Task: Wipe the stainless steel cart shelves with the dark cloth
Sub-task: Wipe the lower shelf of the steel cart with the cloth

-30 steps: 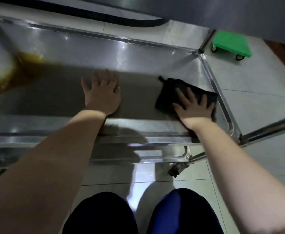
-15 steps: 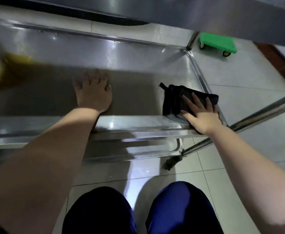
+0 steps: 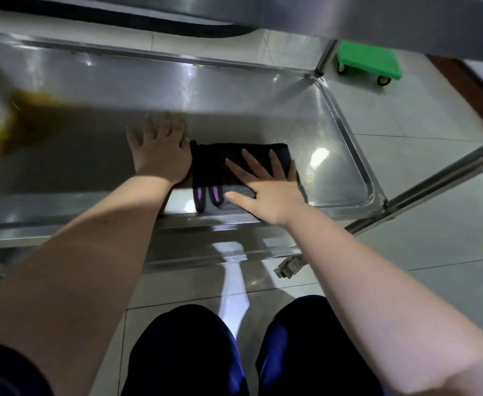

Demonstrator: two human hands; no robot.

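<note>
Cloth (image 3: 217,164) lies near the shelf (image 3: 234,95) front edge, with the right hand (image 3: 266,190) pressing it flat, fingers spread. Left hand (image 3: 160,155) rests flat and open just beside it. Steel runs rightward to the rim (image 3: 351,150).

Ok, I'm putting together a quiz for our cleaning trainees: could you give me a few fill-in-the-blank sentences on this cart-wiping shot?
1. The dark cloth lies pressed flat under the ____ hand.
2. The left hand lies flat on the steel shelf, right beside the cloth's ____ edge.
3. The wheeled dolly on the floor beyond the cart is ____.

Missing words: right; left; green.
</note>
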